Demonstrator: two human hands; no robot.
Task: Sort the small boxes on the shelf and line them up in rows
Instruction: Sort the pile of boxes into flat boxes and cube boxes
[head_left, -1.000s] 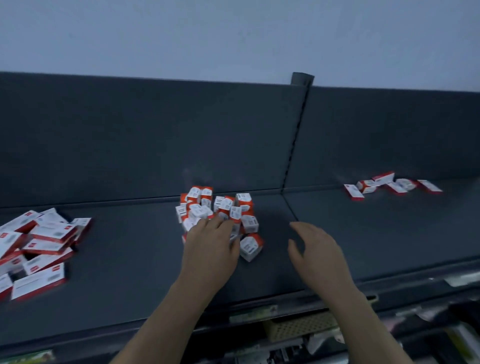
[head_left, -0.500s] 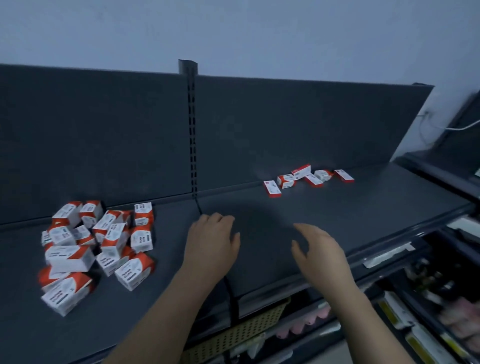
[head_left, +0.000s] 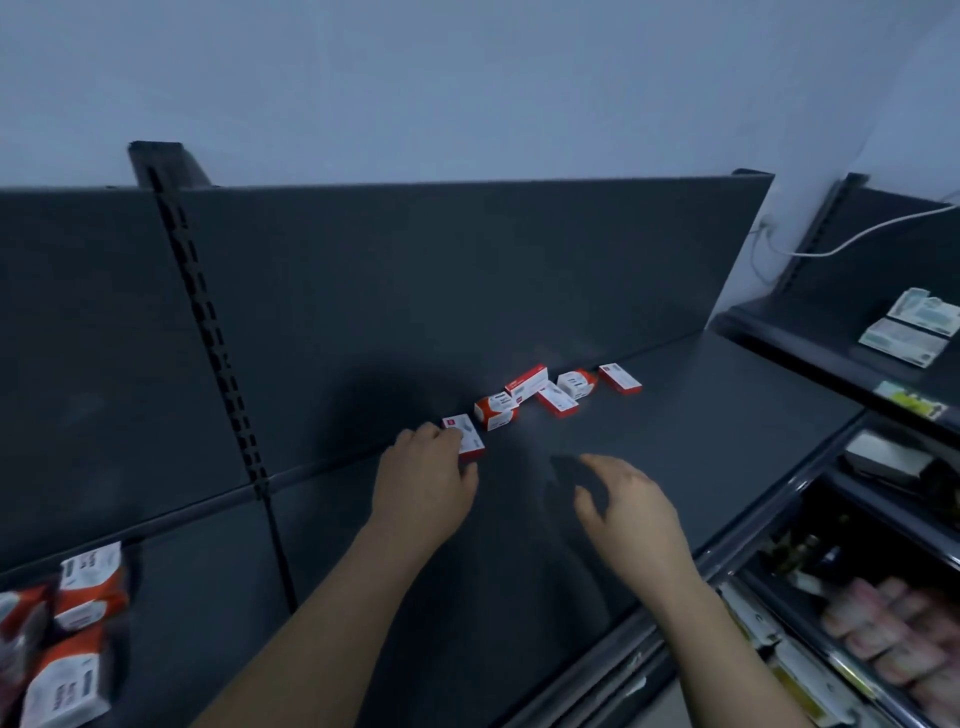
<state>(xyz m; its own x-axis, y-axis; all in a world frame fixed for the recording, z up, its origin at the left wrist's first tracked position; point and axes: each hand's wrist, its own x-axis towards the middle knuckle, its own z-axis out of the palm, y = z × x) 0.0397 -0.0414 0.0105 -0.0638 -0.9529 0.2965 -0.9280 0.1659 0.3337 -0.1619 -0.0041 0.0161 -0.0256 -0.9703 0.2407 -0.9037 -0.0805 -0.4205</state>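
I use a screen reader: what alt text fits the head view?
A person's left hand touches the nearest box in a scatter of red-and-white boxes on a dark shelf; the right hand hovers open beside it. More boxes lie lower left.

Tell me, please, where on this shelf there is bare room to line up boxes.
The shelf is bare from the right hand to its right end, in front of the scattered boxes, and between the upright post and the left hand. Crowded: those boxes at the back, the pile far left.
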